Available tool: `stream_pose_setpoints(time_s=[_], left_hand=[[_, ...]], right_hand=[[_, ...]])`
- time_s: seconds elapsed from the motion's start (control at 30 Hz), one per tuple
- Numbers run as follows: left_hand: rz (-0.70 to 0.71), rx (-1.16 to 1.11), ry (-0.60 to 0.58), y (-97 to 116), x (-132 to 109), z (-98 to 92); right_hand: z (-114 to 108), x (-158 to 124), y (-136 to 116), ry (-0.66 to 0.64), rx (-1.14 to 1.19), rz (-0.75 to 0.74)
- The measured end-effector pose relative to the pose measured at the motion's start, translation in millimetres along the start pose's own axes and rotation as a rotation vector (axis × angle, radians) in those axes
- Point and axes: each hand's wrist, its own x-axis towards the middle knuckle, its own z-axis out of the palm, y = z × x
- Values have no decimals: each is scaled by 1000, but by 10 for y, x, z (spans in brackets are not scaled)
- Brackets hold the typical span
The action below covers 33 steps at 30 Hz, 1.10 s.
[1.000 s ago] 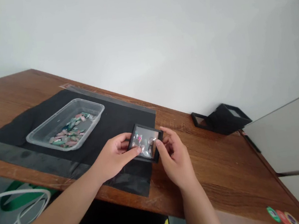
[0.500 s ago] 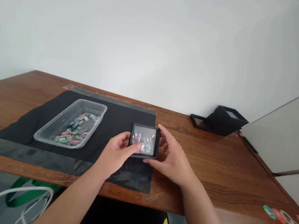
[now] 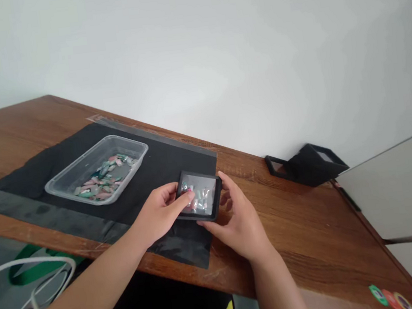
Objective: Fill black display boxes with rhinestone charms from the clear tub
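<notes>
Black squarish frame (image 3: 217, 196) with glossy clear film (image 3: 205, 190) bridges both hands (image 3: 158, 214) (image 3: 241, 224).

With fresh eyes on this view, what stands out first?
The black-framed case held between the left hand and right hand draws the eye first, shiny pieces showing in its clear middle. Next is the clear tub of pink and green pieces, on the black mat to the left. Black boxes sit by the wall at right.
</notes>
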Motion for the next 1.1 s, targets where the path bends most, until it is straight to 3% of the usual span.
stream_pose_setpoints(time_s=[0.67, 0.83, 0.97, 1.1], left_hand=[[0, -18, 21, 18, -24, 10], [-32, -120, 35, 41, -15, 10], [-63, -243, 119, 77, -7, -2], [-99, -291, 186, 93, 0, -7]], right_hand=[[-12, 16, -64, 109, -97, -152], [9, -4, -13, 94, -78, -174], [-38, -18, -144, 113, 116, -163], [-156, -117, -566, 143, 552, -192]])
